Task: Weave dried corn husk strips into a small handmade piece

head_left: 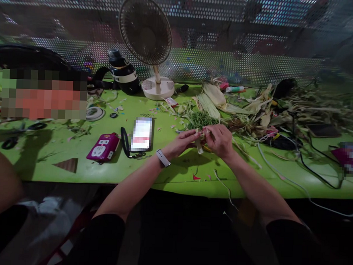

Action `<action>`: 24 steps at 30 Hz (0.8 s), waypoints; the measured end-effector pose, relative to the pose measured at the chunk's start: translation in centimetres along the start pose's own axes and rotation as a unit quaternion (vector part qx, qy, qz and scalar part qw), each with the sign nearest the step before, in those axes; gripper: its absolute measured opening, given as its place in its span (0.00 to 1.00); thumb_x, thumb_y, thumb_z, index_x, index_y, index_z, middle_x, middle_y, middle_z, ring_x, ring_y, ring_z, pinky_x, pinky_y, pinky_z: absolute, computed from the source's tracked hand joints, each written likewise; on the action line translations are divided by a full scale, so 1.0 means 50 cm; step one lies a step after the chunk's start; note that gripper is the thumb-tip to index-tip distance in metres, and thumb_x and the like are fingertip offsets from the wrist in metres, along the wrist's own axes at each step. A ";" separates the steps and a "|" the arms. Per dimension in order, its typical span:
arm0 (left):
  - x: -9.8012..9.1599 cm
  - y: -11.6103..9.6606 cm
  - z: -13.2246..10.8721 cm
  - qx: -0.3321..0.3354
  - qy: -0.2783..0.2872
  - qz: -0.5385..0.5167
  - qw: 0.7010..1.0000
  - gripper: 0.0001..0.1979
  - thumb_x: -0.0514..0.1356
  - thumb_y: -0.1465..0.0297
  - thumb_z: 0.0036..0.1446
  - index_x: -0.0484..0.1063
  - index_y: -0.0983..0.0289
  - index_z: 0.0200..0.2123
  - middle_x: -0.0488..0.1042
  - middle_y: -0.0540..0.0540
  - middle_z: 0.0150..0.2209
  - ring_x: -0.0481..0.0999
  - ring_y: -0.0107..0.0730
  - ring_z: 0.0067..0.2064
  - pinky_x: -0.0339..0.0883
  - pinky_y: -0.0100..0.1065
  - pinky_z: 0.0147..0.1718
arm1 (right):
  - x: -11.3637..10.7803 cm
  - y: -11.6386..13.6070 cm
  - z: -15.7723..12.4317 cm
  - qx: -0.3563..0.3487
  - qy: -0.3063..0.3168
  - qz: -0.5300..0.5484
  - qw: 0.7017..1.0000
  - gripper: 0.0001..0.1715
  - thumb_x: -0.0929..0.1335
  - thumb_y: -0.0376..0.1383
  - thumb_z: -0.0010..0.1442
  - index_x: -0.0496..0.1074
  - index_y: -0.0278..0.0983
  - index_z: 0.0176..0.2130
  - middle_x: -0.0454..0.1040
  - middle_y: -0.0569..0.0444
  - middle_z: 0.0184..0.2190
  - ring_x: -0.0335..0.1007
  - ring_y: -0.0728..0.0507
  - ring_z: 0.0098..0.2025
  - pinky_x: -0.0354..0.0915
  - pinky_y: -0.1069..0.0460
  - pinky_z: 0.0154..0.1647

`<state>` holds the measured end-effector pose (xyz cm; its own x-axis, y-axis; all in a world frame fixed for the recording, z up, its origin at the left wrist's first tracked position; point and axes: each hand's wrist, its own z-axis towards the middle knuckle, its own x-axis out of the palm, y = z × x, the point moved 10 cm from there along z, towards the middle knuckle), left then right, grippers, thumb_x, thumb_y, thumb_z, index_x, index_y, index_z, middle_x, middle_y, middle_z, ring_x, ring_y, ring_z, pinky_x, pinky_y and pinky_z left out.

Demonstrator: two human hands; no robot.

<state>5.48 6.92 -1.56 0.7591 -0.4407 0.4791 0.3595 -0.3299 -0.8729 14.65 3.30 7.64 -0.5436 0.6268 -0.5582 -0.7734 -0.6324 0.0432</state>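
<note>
My left hand, with a pale band on the wrist, is closed with its fingertips on a pale strip that looks like corn husk. Pinched on the same strip from the other side is my right hand. The strip's lower end hangs down between the hands. Just beyond them lies a bunch of thin green strands. Pale green corn husks lie behind that bunch. Parts of the fingertips and the strip's upper end are hard to make out.
A fan and a black bottle stand at the back against the perforated panel. A phone and a purple box lie left of my hands. Dried husks and a white cable lie right. Another person's arm is at left.
</note>
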 end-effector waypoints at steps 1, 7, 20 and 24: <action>0.000 -0.001 0.001 0.009 -0.001 0.011 1.000 0.18 0.72 0.59 0.44 0.79 0.64 0.36 0.79 0.53 0.36 0.76 0.29 0.38 0.70 0.34 0.43 | -0.004 0.003 0.002 -0.006 -0.004 -0.004 1.000 0.10 0.62 0.34 0.66 0.72 0.38 0.37 0.78 0.52 0.29 0.71 0.46 0.31 0.63 0.50 0.35; -0.013 -0.016 0.007 0.058 -0.014 0.020 0.998 0.21 0.70 0.59 0.47 0.80 0.60 0.44 0.79 0.52 0.42 0.75 0.27 0.39 0.67 0.34 0.46 | -0.041 0.016 0.011 -0.033 -0.060 0.042 0.997 0.05 0.65 0.32 0.63 0.71 0.39 0.39 0.78 0.52 0.33 0.70 0.44 0.37 0.65 0.47 0.41; -0.003 -0.061 0.000 0.132 -0.009 0.102 0.986 0.18 0.69 0.59 0.49 0.68 0.63 0.36 0.70 0.49 0.32 0.68 0.25 0.35 0.63 0.30 0.39 | -0.022 0.001 0.006 0.009 -0.025 0.104 0.994 0.06 0.66 0.37 0.63 0.73 0.42 0.36 0.78 0.53 0.32 0.72 0.44 0.38 0.68 0.46 0.43; 0.011 -0.066 -0.002 0.140 0.014 0.123 0.982 0.20 0.70 0.57 0.48 0.68 0.64 0.35 0.69 0.49 0.31 0.67 0.24 0.34 0.62 0.30 0.38 | -0.010 -0.028 0.005 0.094 -0.012 0.138 0.986 0.11 0.64 0.39 0.65 0.74 0.40 0.35 0.78 0.52 0.31 0.73 0.45 0.36 0.68 0.49 0.40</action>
<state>4.63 7.67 1.56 0.8283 -0.5021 0.2487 0.3043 0.0306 -0.9521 15.91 4.01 8.07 -0.7473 0.4549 -0.4843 -0.6409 -0.6858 0.3448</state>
